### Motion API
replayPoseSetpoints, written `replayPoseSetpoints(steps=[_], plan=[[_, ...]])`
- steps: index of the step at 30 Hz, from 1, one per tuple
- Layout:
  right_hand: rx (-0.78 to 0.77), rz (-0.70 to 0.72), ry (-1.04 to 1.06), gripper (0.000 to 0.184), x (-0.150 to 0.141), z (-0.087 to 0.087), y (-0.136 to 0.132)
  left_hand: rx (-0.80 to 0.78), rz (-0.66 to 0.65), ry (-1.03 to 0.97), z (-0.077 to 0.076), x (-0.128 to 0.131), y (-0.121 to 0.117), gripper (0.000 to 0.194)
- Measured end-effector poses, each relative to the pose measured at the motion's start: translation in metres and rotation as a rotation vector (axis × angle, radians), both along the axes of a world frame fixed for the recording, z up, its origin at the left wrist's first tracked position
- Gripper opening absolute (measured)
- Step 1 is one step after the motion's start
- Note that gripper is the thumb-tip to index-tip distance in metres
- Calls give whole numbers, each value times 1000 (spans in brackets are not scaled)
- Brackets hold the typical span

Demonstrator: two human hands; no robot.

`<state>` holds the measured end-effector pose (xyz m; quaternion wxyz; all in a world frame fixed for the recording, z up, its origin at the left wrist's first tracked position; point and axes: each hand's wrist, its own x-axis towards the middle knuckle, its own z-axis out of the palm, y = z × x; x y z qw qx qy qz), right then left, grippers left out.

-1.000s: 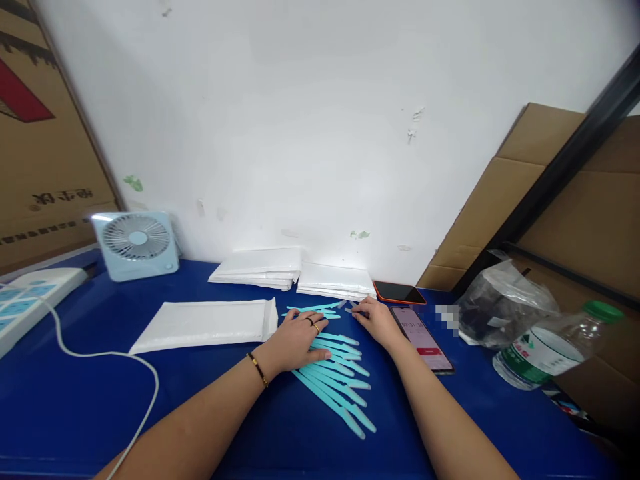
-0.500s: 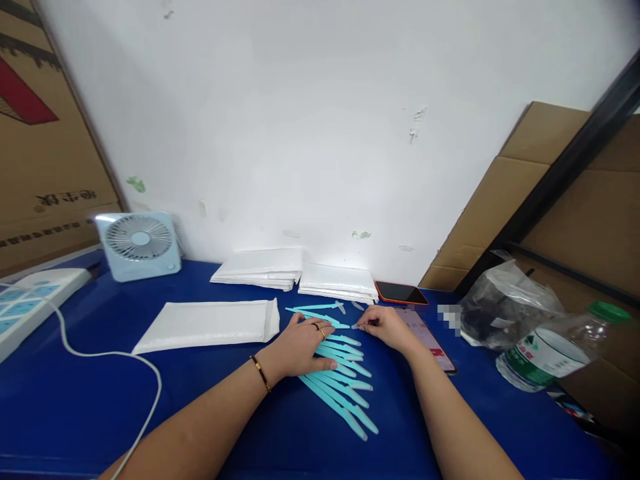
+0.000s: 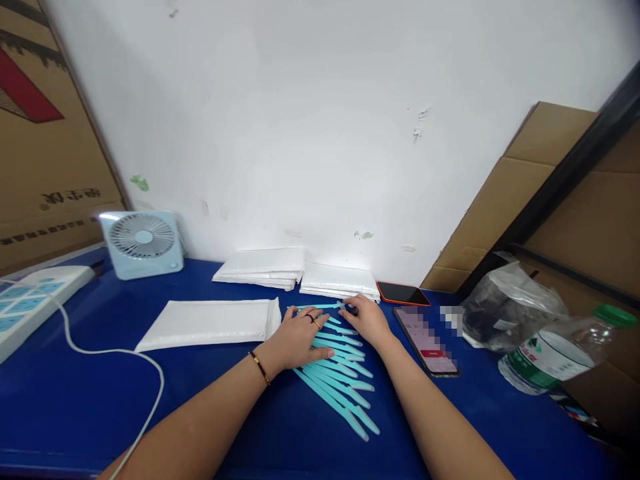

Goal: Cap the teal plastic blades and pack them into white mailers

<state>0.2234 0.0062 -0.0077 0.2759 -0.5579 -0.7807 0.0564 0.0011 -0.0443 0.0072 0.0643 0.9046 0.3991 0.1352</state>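
Note:
Turquoise eyebrow razors (image 3: 350, 393) lie fanned out on the blue table, several of them with translucent blade caps pointing right. Across their handles rests my left hand (image 3: 300, 337), palm down, fingers spread, and the topmost handles run under its fingertips. At the blade end of the farthest razor (image 3: 317, 307), my right hand (image 3: 367, 320) pinches with thumb and fingertips around a small translucent razor cap (image 3: 341, 305). Its fingers partly hide the cap, and I cannot tell whether it sits on the blade.
A white padded envelope (image 3: 210, 323) lies left of the razors. Two stacks of white envelopes (image 3: 260, 263) are against the wall. On the right are an orange-edged phone (image 3: 403, 293), a lit phone (image 3: 430, 350), a plastic bag (image 3: 505, 307) and a bottle (image 3: 550, 360). A fan (image 3: 145, 243) and power strip (image 3: 40, 300) stand left.
My right hand has moved from the tip of a nearer razor up and left to the farthest razor's blade end. The left hand has shifted slightly and stays on the handles.

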Motion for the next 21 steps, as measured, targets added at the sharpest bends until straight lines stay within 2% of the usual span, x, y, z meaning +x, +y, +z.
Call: replayPoseSetpoints(steps=[4,8,10,18,21], plan=[[-51,9,-34,17,4,-1,3,3,-9,16,-1,-2,0,72],[-298,56,102,24,28,0,-1,-9,-24,37,-2,0,-2,75],[-350,32,169,26,36,1,-3,-13,-33,47,-3,1,-1,76],[-274,66,158,20,30,1,-9,-38,-29,21,-5,1,0,79],[-244,144,177,17,20,0,-12,-74,-60,6,-3,4,-3,80]])
